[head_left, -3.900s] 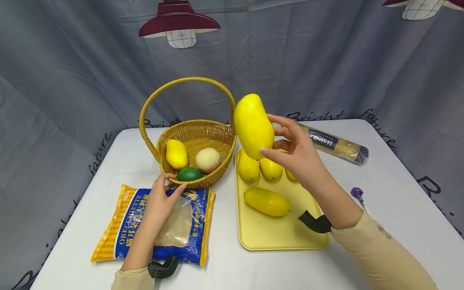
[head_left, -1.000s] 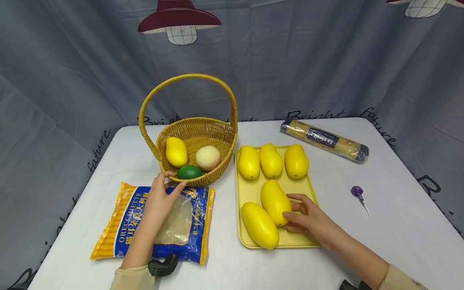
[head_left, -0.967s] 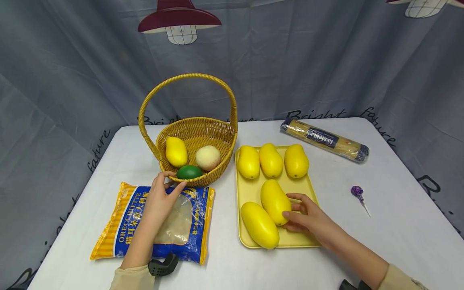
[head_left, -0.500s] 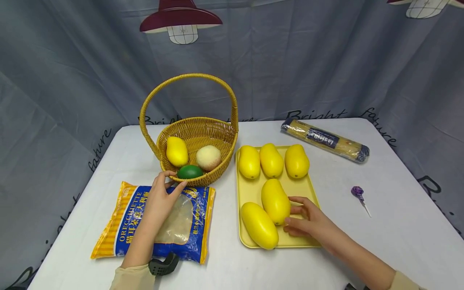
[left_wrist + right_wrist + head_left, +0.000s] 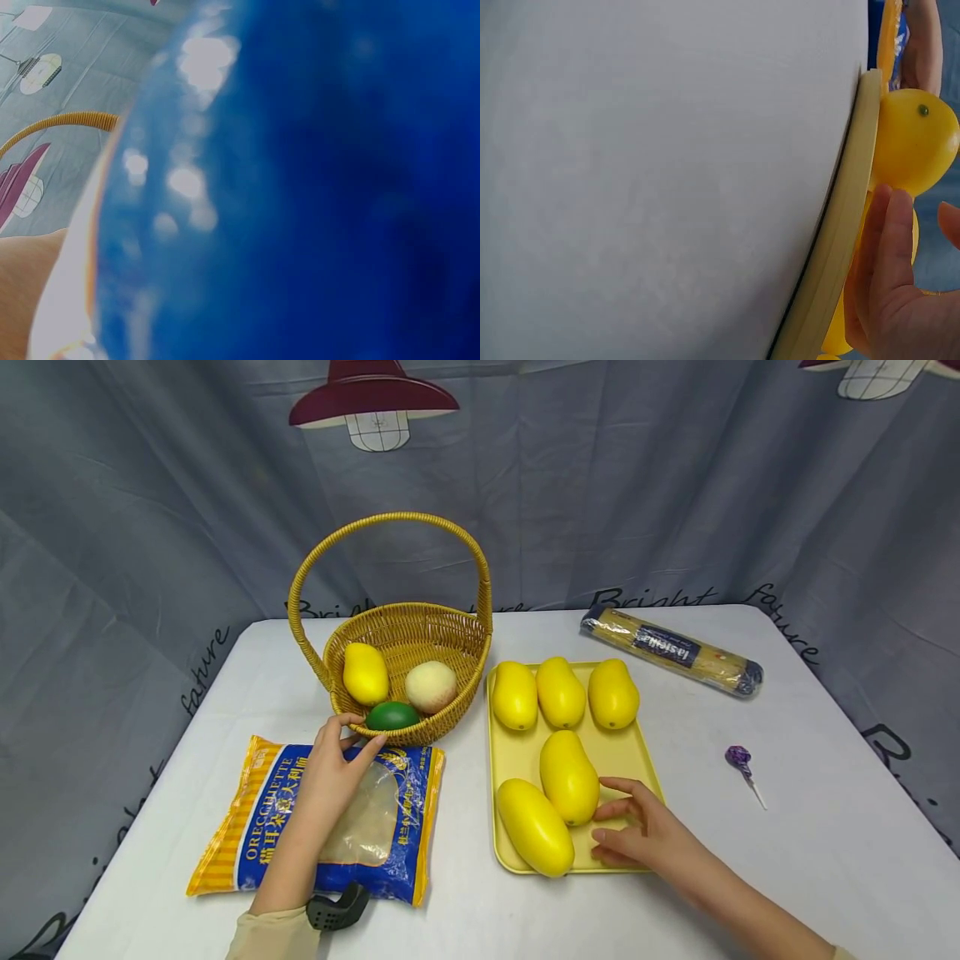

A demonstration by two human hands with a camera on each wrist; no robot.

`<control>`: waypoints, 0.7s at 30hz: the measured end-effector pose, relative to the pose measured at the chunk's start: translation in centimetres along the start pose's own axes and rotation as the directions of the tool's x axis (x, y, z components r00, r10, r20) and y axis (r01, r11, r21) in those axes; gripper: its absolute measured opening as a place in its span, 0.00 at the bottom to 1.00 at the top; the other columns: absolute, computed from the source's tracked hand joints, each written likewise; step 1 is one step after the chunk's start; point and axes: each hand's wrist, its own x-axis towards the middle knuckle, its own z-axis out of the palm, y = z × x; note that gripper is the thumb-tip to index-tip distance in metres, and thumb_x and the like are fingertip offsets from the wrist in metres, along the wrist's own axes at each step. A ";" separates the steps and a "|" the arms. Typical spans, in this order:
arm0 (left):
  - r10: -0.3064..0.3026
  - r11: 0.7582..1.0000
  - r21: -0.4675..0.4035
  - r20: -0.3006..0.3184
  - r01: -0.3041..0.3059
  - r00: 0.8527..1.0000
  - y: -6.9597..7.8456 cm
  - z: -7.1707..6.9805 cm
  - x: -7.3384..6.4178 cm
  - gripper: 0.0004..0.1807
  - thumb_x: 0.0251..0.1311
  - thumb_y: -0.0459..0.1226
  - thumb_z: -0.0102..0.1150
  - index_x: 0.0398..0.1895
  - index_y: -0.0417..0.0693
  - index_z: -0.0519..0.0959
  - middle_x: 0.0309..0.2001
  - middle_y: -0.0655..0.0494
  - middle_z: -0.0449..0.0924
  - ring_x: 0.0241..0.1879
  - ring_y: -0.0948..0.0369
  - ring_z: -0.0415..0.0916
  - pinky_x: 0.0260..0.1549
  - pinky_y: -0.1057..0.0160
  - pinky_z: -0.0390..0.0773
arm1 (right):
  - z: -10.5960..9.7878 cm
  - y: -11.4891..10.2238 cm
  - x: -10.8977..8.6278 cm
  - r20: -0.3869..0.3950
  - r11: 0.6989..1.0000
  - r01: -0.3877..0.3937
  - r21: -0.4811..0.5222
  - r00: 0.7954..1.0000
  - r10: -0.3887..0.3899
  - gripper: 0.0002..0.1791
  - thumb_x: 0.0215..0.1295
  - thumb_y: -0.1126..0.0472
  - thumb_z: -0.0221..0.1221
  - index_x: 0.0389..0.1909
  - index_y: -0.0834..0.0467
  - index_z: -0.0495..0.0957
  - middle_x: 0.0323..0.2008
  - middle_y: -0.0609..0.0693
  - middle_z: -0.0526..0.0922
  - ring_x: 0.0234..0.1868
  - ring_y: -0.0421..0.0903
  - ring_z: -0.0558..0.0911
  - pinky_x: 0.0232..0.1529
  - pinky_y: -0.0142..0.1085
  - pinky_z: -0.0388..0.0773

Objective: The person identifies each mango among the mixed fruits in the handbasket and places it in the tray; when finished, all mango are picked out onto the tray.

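Note:
In the head view my left hand (image 5: 330, 772) grips the near rim of a wicker basket (image 5: 461, 718), forefinger over the edge and thumb along it. Inside lie a yellow mango (image 5: 365, 674), a pale peach (image 5: 431, 687) and a green oval fruit (image 5: 392, 716). My right hand (image 5: 637, 827) is over the yellow tray (image 5: 630, 777), fingers spread and holding nothing, with its fingertips beside a yellow mango (image 5: 569, 777). A longer yellow fruit (image 5: 535, 827) lies against that mango at the front left. At the tray's back, three yellow mangoes (image 5: 561, 692) sit in a row.
A blue and orange pasta bag (image 5: 375, 818) lies under my left forearm; its blue film fills most of the left wrist view. Behind the tray is a spaghetti packet (image 5: 675, 652). A purple lollipop (image 5: 740, 760) lies at the right. Curtains surround the white table (image 5: 810, 827).
The mango that my right hand held up above the tray now lies on it, released. The longer fruit has shifted toward the front left. My right hand has drawn back slightly; my left stays put.

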 end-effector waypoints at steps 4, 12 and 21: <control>0.002 1.000 -0.001 -0.004 -0.002 1.000 -0.1 0.0 0.0 0.33 0.62 0.57 0.57 0.61 0.47 0.64 0.67 0.40 0.58 0.60 0.46 0.71 0.56 0.40 0.68 | 0.2 0.0 -0.3 0.007 1.000 0.007 -0.007 1.000 -0.007 0.45 0.63 0.65 0.63 0.72 0.63 0.43 0.52 0.66 0.67 0.40 0.57 0.84 0.43 0.44 0.81; 0.004 1.000 -0.006 -0.012 -0.004 1.000 -0.1 0.0 0.0 0.33 0.61 0.58 0.58 0.59 0.48 0.65 0.66 0.40 0.60 0.59 0.46 0.72 0.55 0.41 0.69 | 0.6 -0.2 -0.6 0.006 1.000 0.018 -0.013 1.000 -0.018 0.45 0.63 0.65 0.63 0.72 0.63 0.44 0.51 0.66 0.68 0.39 0.58 0.84 0.42 0.45 0.82; 0.002 1.000 -0.008 -0.005 -0.002 1.000 -0.1 0.0 0.0 0.34 0.60 0.59 0.57 0.60 0.47 0.64 0.66 0.40 0.59 0.59 0.46 0.71 0.55 0.42 0.70 | 1.0 -0.1 -0.8 0.043 0.998 0.063 -0.011 0.997 -0.062 0.43 0.62 0.66 0.63 0.70 0.64 0.46 0.51 0.67 0.68 0.37 0.54 0.83 0.42 0.43 0.82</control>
